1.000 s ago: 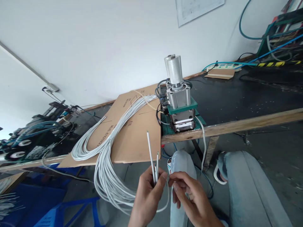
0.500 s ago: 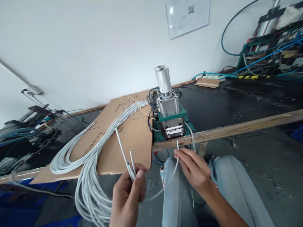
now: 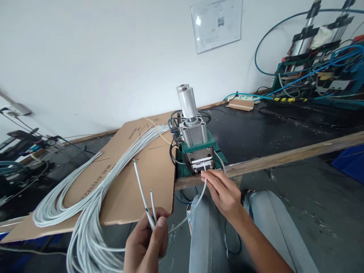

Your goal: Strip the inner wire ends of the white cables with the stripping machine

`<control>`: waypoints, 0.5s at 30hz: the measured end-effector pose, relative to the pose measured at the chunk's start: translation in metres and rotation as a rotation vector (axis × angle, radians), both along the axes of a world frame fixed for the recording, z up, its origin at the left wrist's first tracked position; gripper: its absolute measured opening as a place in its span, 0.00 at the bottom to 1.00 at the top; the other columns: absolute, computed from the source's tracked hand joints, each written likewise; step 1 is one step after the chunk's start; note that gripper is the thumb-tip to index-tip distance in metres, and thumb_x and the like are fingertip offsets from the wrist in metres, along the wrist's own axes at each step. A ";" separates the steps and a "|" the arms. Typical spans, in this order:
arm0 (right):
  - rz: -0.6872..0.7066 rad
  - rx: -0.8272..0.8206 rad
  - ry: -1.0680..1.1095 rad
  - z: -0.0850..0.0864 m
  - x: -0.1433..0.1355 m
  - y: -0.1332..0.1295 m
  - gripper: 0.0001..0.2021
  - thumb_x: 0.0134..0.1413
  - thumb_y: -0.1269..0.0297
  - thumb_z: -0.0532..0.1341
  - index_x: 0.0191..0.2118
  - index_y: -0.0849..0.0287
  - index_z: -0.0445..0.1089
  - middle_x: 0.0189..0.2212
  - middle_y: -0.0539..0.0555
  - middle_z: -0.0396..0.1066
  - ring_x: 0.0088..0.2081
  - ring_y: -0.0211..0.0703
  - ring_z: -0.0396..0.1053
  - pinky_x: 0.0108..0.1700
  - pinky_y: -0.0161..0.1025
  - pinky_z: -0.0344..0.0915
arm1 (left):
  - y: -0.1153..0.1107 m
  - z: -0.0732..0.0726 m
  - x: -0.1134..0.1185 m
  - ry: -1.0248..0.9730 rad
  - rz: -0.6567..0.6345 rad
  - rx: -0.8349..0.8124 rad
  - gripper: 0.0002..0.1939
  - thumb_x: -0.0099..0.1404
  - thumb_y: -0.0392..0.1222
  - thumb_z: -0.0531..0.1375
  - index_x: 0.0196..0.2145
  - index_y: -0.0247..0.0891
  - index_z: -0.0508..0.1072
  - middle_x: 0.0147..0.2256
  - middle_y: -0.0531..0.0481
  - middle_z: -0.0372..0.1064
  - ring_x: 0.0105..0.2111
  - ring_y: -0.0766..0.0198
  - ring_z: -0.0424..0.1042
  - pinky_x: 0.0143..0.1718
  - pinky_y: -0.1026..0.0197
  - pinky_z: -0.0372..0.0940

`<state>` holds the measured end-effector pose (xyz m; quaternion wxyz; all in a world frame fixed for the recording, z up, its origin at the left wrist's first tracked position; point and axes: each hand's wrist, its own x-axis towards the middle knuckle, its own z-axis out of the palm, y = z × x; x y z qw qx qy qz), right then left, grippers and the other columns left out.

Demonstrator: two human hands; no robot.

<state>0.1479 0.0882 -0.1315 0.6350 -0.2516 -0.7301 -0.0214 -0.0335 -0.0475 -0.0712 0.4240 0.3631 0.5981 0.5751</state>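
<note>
My left hand (image 3: 149, 239) is closed around white cables (image 3: 139, 182), whose cut ends with dark tips point up past the thumb. Pinched in the fingers of my right hand (image 3: 223, 191) is the end of another white cable (image 3: 202, 195), which curves back down toward my left hand. Its tip is at the front slot of a small pneumatic press (image 3: 195, 132) with a silver cylinder and a green base; how far it enters I cannot tell. A big bundle of white cables (image 3: 105, 184) lies left of the press and hangs over the edge.
Under the bundle is a flat cardboard sheet (image 3: 163, 182). The black bench (image 3: 273, 132) has a wooden front edge. At the back stand a power strip (image 3: 244, 98) and, farther right, machinery with blue hoses (image 3: 301, 72). My knees are below the bench edge.
My right hand has brought the cable end up and forward, from just short of the press to its front slot. My left hand still grips its cables. The view has shifted right.
</note>
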 end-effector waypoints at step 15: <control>0.010 -0.032 0.013 -0.001 0.000 0.004 0.19 0.67 0.80 0.56 0.60 0.60 0.69 0.43 0.62 0.76 0.44 0.48 0.78 0.46 0.40 0.78 | -0.004 0.010 0.010 -0.018 0.068 -0.006 0.23 0.58 0.60 0.69 0.35 0.36 0.76 0.19 0.61 0.49 0.19 0.72 0.49 0.20 0.70 0.47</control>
